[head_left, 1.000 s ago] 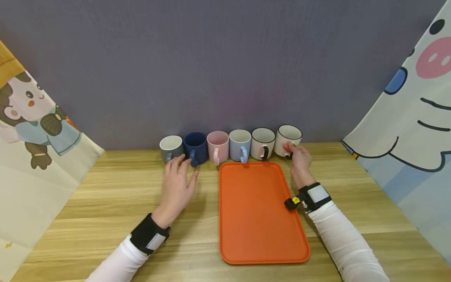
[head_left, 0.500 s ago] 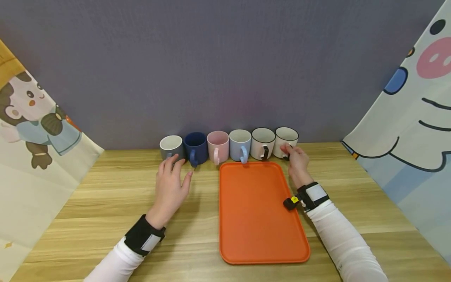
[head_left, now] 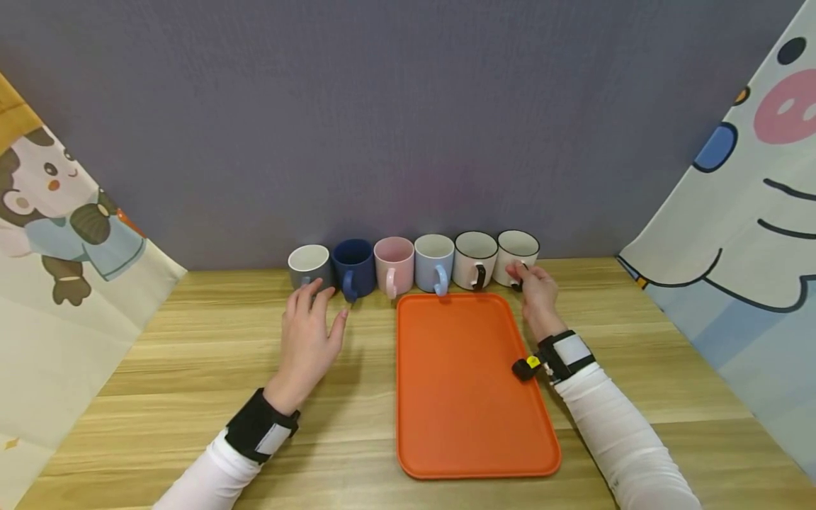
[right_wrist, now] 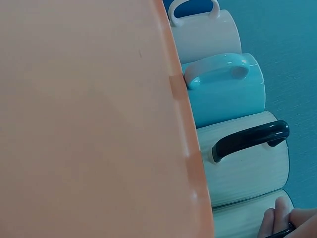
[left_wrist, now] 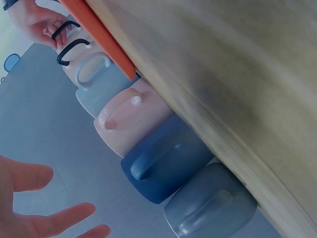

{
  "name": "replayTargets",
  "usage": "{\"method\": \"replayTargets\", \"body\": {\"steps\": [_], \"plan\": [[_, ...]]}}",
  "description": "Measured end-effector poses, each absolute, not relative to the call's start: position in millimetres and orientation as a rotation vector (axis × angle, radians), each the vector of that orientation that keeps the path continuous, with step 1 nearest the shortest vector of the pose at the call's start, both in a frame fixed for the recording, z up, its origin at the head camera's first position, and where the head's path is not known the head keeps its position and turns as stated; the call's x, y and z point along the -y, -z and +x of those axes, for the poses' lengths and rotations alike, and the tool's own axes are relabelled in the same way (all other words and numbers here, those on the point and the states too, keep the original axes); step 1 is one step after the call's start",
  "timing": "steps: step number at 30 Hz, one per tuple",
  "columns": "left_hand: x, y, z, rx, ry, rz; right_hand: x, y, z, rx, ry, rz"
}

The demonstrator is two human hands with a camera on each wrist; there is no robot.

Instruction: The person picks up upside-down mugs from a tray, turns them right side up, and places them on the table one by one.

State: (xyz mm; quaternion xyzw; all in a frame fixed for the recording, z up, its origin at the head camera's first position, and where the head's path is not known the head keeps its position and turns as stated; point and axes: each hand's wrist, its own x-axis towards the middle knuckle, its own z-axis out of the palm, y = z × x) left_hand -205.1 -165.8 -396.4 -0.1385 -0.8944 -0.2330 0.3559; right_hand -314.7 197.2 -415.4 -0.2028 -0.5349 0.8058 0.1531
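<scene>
At the right end of a row of mugs stands a white mug [head_left: 505, 265] with a black rim and black handle. My right hand [head_left: 539, 296] grips that mug by its handle, partly covering it. My left hand [head_left: 307, 340] is held above the table in front of the grey mug [head_left: 309, 263], fingers spread and thumb apart, with nothing in it. In the left wrist view, the left fingers [left_wrist: 69, 218] appear beside the row, apart from the mugs. The right wrist view catches only the fingers [right_wrist: 282, 210] of the right hand at the mug's handle.
Between the grey mug and the gripped one stand a navy mug [head_left: 363, 273], a pink mug [head_left: 401, 265], a light blue mug [head_left: 427, 269] and another black-rimmed white mug [head_left: 467, 269]. An orange tray [head_left: 472, 397] lies before them on the wooden table [head_left: 191, 389]. A grey wall [head_left: 408, 127] rises behind.
The right hand has moved slightly left, bringing the end white mug against its neighbour and level in the row. My left hand has drawn back a little toward the lower left.
</scene>
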Motion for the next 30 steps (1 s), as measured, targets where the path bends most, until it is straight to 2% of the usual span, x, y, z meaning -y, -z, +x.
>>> {"method": "replayTargets", "body": {"steps": [20, 26, 30], "plan": [[162, 399, -206, 2.348, 0.621, -0.335, -194, 411, -301, 2.351, -1.698, -0.499], [153, 396, -211, 2.324, 0.626, -0.375, -194, 386, -288, 2.359, -1.661, -0.592], [142, 389, -215, 2.294, 0.627, -0.377, -194, 365, -277, 2.268, -1.713, -0.496]]}}
